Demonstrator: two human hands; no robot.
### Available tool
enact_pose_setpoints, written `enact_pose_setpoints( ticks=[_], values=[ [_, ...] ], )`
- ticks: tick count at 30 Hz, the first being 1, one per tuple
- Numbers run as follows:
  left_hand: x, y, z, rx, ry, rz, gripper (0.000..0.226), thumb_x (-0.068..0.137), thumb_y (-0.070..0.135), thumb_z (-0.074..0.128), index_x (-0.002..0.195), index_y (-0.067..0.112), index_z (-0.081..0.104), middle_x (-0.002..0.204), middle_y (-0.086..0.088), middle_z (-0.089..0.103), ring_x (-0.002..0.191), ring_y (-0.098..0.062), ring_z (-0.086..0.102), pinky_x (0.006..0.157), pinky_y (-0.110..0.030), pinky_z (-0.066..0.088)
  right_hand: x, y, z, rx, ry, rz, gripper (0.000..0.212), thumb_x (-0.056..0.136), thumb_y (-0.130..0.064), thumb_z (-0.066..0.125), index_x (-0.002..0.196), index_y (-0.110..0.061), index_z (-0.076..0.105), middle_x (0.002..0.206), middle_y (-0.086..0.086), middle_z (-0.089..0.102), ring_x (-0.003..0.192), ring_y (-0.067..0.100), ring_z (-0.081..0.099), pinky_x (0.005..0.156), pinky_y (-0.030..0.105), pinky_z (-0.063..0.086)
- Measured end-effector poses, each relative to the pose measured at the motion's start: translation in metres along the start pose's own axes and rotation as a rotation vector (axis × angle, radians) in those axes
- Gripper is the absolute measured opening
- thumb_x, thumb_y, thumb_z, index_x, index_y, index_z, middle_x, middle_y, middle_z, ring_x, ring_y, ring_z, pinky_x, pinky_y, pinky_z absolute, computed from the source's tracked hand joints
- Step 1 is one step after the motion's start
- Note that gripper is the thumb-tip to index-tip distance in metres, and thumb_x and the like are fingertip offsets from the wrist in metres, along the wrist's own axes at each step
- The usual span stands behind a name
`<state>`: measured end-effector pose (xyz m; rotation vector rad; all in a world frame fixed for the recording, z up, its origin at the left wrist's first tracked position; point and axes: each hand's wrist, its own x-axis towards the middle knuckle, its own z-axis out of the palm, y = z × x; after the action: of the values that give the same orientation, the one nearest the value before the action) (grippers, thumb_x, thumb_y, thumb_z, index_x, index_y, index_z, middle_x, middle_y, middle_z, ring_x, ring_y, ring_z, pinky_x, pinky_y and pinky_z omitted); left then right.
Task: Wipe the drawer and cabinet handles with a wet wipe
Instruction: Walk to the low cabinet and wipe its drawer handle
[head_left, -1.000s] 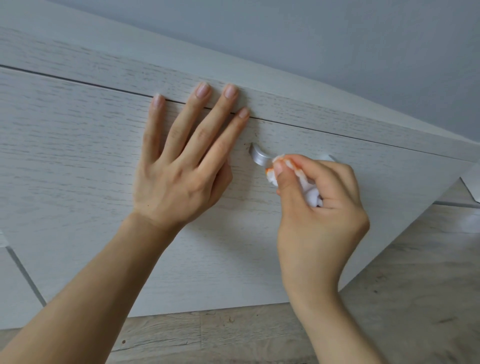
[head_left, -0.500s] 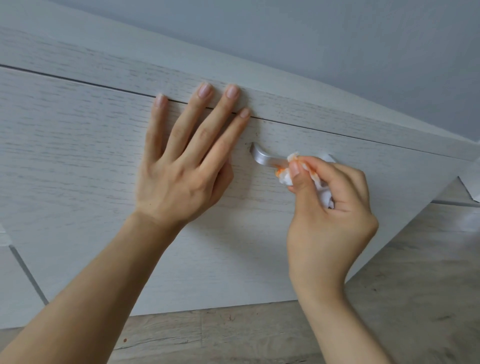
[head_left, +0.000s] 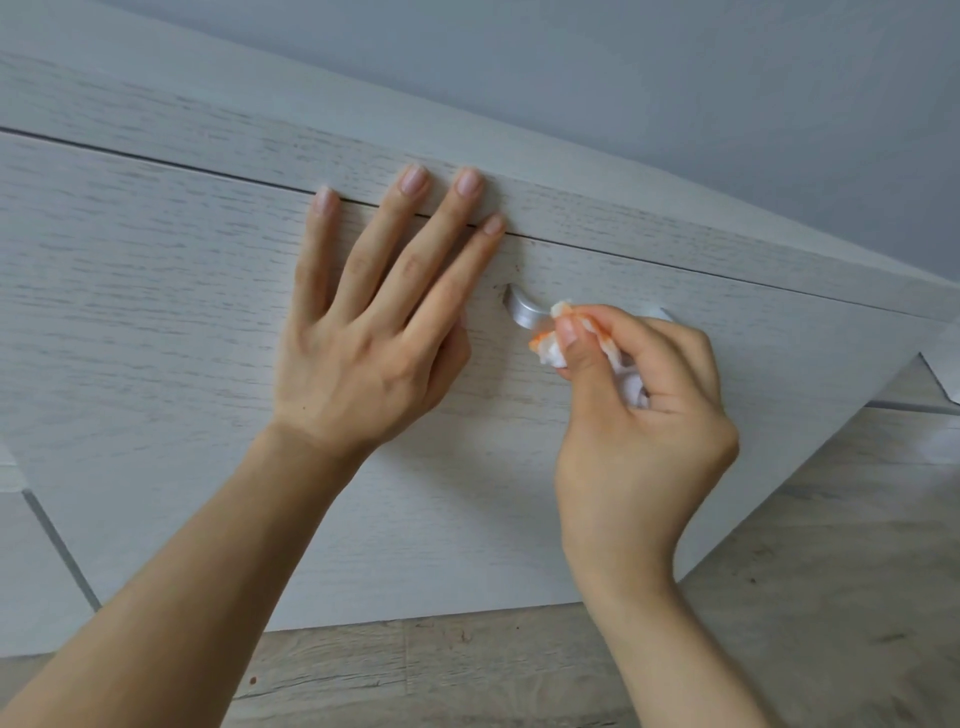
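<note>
A silver metal handle (head_left: 525, 312) is fixed to a whitewashed wooden drawer front (head_left: 156, 322). My right hand (head_left: 644, 415) pinches a crumpled white wet wipe (head_left: 551, 349) with orange marks and presses it on the handle's middle. Only the handle's left end and the tip of its right end show; the rest is hidden by the hand. My left hand (head_left: 363, 332) lies flat on the drawer front just left of the handle, fingers straight and spread, fingertips at the drawer's top seam.
Above the drawer runs the cabinet's top board (head_left: 260, 124) against a grey wall (head_left: 675, 93). Pale wood-look flooring (head_left: 779, 623) lies below and to the right. The edge of another panel (head_left: 41, 545) shows at lower left.
My right hand with the wipe slid right along the handle, then back a little to the left. My left hand has stayed pressed on the drawer front.
</note>
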<state>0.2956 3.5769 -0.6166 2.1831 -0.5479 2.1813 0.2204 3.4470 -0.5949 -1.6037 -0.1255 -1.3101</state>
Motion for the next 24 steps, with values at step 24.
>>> enact_pose_setpoints(
  ticks=[24],
  values=[
    [0.002, 0.000, -0.002, -0.011, -0.006, -0.001, 0.053, 0.091, 0.016, 0.051, 0.143, 0.015, 0.041, 0.148, -0.003, 0.033, 0.138, -0.025, 0.032, 0.115, -0.047, 0.016, -0.001, 0.003, 0.000, -0.010, -0.003, 0.037, 0.002, 0.081, -0.010, 0.071, 0.083, -0.010, 0.072, 0.082, -0.002, 0.062, 0.077, 0.011, 0.066, 0.072, 0.024, 0.053]
  ],
)
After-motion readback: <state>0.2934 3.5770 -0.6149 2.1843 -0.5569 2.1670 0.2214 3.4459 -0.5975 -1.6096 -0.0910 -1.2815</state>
